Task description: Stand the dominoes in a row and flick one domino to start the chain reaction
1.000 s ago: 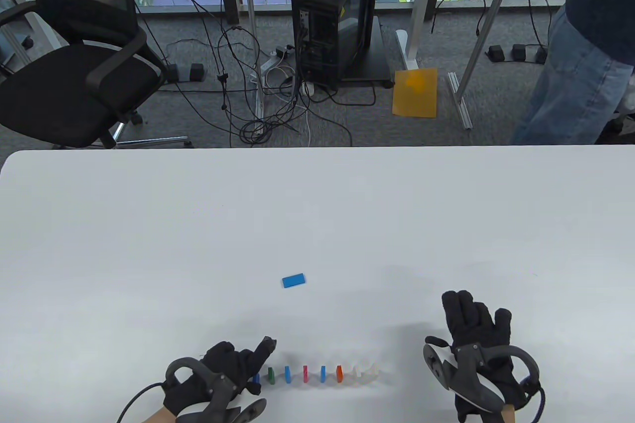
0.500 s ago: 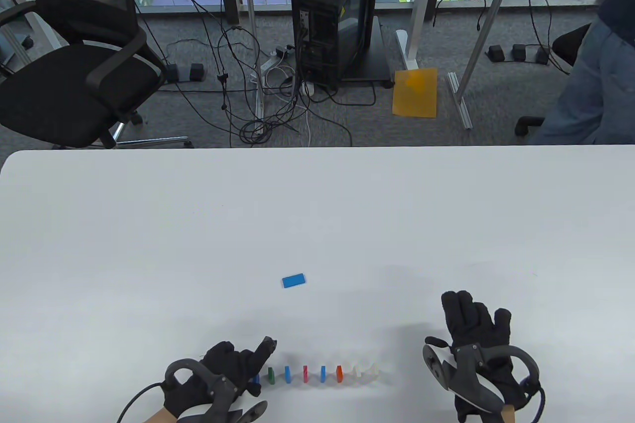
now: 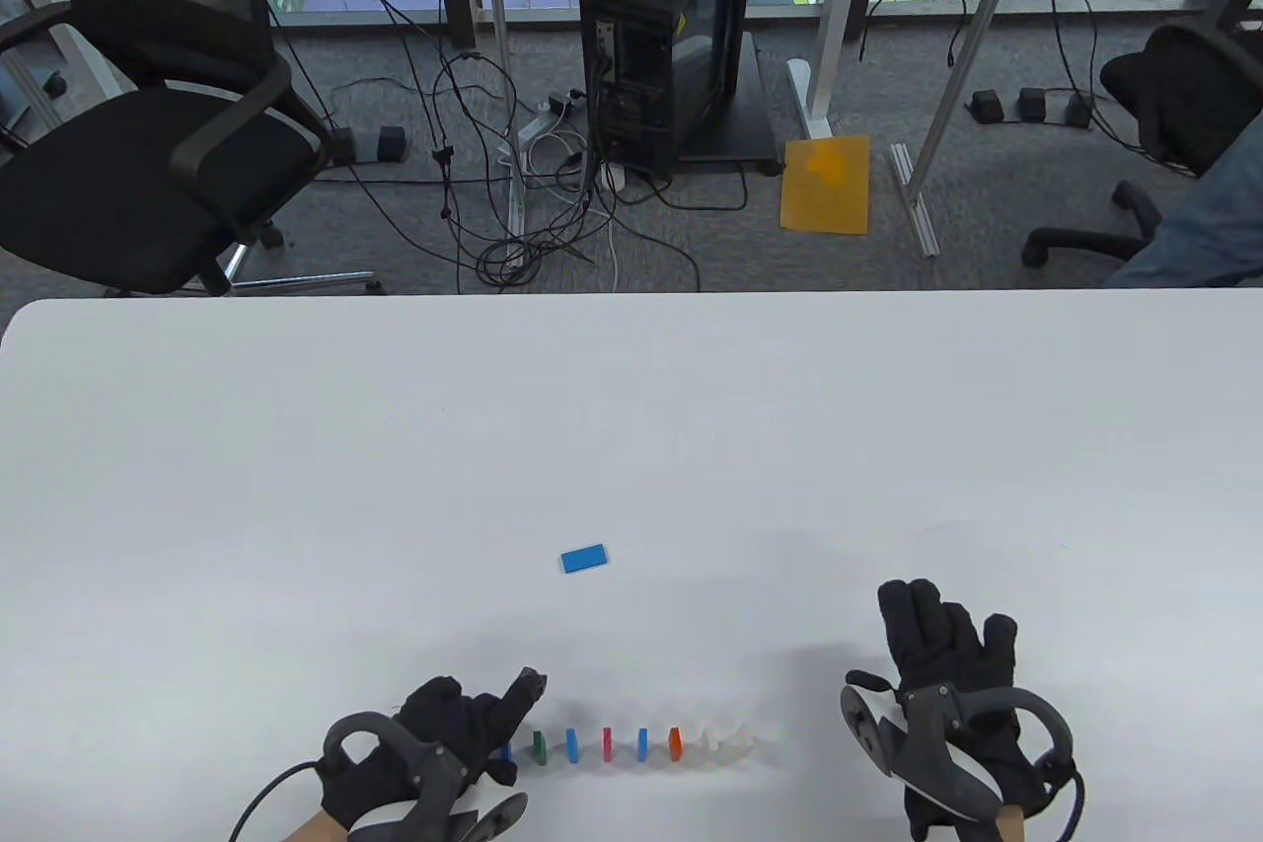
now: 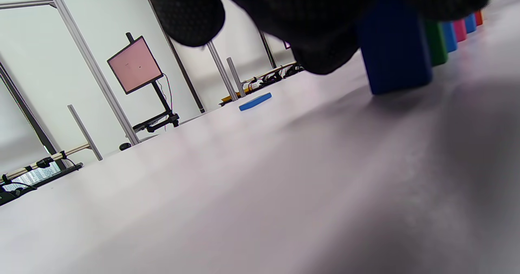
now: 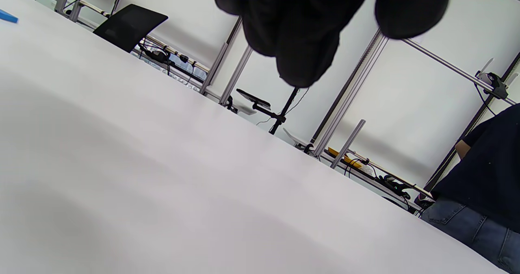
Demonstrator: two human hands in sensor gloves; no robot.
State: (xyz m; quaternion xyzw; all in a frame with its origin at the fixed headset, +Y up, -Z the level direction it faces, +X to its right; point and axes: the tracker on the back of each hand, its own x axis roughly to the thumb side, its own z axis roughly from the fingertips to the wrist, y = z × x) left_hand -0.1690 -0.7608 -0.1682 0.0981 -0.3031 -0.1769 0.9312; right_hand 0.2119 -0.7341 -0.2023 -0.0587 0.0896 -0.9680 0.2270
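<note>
Near the tabletop's near edge stands a row of small upright plastic dominoes: dark blue domino, green, blue, red, blue, orange, then pale ones at the right end. Little has changed over the last second: no piece has moved or toppled. Left gloved hand has eased slightly nearer, fingers curled round the dark blue end piece, forefinger out. Judged: last placement, flick not begun. Right gloved hand rests flat and relaxed, apart from the row's right end. One flat bright-blue domino lies apart toward the tabletop's middle, unplaced. Beyond the far edge: black office chair, cables, a seated person's leg. Nothing blocks the row.
</note>
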